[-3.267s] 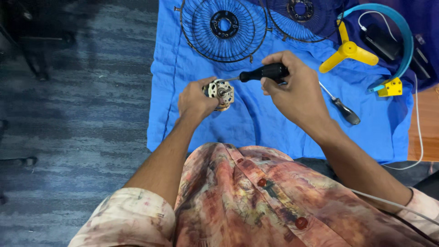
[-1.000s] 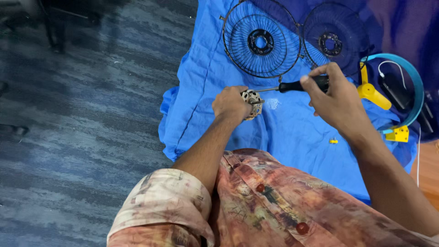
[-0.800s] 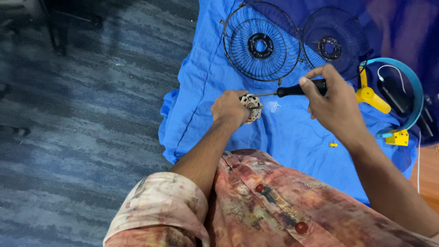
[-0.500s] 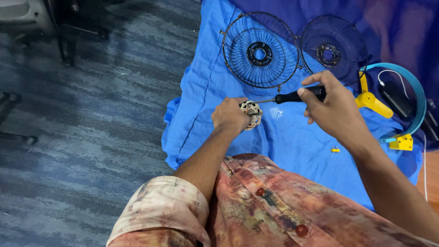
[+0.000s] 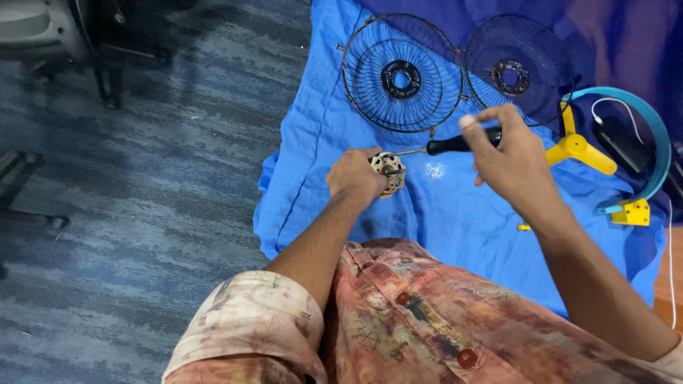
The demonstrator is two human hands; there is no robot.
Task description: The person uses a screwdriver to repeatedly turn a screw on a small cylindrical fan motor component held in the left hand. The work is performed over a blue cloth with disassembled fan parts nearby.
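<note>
The left hand (image 5: pixel 356 174) is closed around a small round motor part (image 5: pixel 389 173), pale metal with copper-coloured windings, and holds it a little above the blue cloth (image 5: pixel 341 92), near the middle of the cloth's near half. The fingers cover most of the part, so only its right side can be seen. The right hand (image 5: pixel 514 160) grips the black handle of a screwdriver (image 5: pixel 455 145); the thin metal shaft points left and its tip meets the motor part, but the exact contact point is too small to make out. Much of the handle is hidden inside the fist.

Toward the far edge of the cloth lie two round wire fan guards (image 5: pixel 402 75), side by side and slightly overlapping; the right one lies on a darker, shadowed part of the cloth. At the right edge there is a yellow fan blade (image 5: pixel 580 148) and a light blue curved ring (image 5: pixel 658 142) with a yellow bracket, partly cut off by the frame. A tiny yellow piece (image 5: pixel 523 227) lies on the cloth just beside the right wrist. The floor (image 5: pixel 142 178) at the left is grey-blue carpet
</note>
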